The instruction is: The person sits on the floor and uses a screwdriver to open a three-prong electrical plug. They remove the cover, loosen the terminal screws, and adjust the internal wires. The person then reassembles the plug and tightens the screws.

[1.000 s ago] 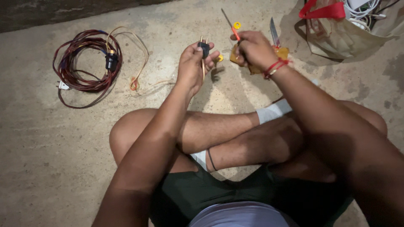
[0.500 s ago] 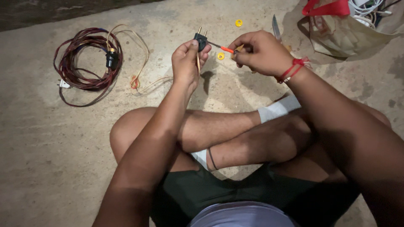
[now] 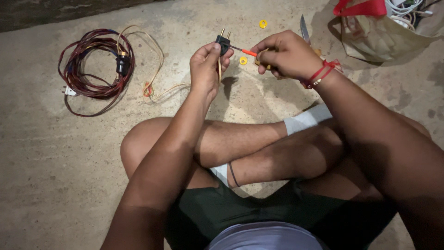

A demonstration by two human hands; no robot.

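Since a moment ago the right hand [image 3: 289, 53] has come in from over by the knife [image 3: 304, 28] and now sits close to the left hand [image 3: 208, 65], its screwdriver [image 3: 247, 52] no longer pointing up but lying level with the tip at the plug [image 3: 223, 42]. The left hand has hardly moved; it is closed around the plug, thumb and fingers pinching the black body with the two brass pins sticking up past the fingertips and the thin cord [image 3: 219, 70] running down through the palm. The right hand is curled shut on the screwdriver's handle, only the orange shaft showing out toward the plug. Between the two hands, just below the shaft, a small yellow ring [image 3: 243, 60] lies on the floor [image 3: 55, 185]; another yellow ring [image 3: 263, 23] lies beyond the right hand. Out past the left hand there is a wide stretch of bare concrete before the coil [image 3: 95, 69] of dark red wire. Behind the right hand the bag [image 3: 384, 37] crowds in close, and the person's crossed legs close off the near side.
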